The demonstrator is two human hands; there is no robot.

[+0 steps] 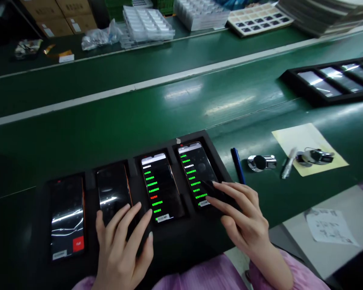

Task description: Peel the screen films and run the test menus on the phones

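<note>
Desk (109, 117): green; it is extending across the view, a pale stripe running along it.

Cardboard boxes (75, 8): brown; they are standing at the far left.

Black tray (217, 161): four compartments; it is lying at the desk's near side and is bearing four phones in a row.

Second tray (293, 80): black; it is resting well to the right, shiny panels lying in its compartments.

Yellow sheet (296, 139): it is lying right of the black tray, a metallic item partly covering it.

Left hand (119, 249): its grip is standing apart, fingers spreading over the lower part of the second phone; whether they are touching the glass cannot be told.

Right hand (246, 219): its grip is also standing apart, fingers extending over the lower right of the fourth phone; contact is remaining unclear.

Phones, from the left: first phone (67, 217), displaying a red patch at its lower right; second phone (113, 185), showing a dark screen with reflections; third phone (161, 187), displaying green lines, one red and one white; fourth phone (196, 173), displaying green lines and one white.

Chrome-coloured item (261, 162): it is lying between pen and sheet.

Blue pen (238, 166): it is lying just beside the black tray.
</note>
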